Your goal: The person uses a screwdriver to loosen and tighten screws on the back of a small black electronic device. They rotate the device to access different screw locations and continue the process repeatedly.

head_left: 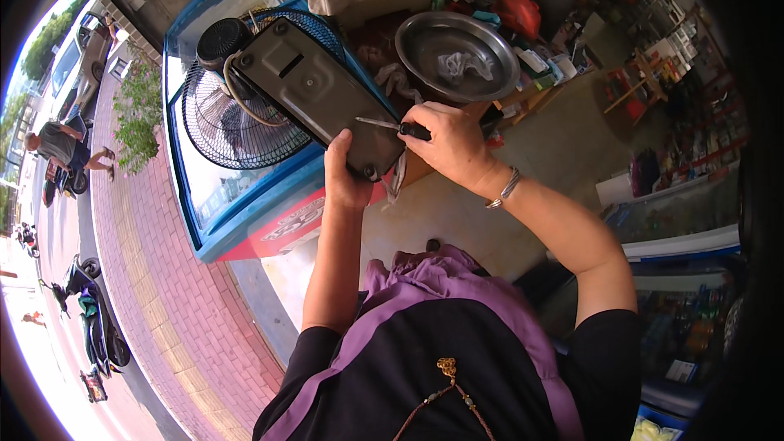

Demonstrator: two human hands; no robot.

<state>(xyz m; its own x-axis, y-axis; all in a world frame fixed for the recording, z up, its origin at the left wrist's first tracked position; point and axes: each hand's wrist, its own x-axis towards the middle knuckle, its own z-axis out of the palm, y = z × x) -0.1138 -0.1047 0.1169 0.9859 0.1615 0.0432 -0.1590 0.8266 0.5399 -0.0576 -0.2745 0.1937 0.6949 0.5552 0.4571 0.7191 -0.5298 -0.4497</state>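
An electric fan with a round black wire guard (233,126) lies on its side, its dark grey rectangular base (314,86) turned so the underside shows. My left hand (346,170) grips the near end of the base, thumb on the underside and fingers hidden behind it. In my right hand (449,140) is a screwdriver (377,122) with a black handle. Its metal shaft points left across the base's underside; whether the tip touches the surface I cannot tell. A pale cable (241,98) loops from the base beside the guard.
Beneath the fan stands a blue-rimmed chest freezer (200,247). A steel basin (408,53) holding a clear plastic bag sits beyond my right hand, near a red bag (518,15). Stocked shelves (686,57) line the right. Outside at left are a walking person (61,147) and a parked scooter (96,318).
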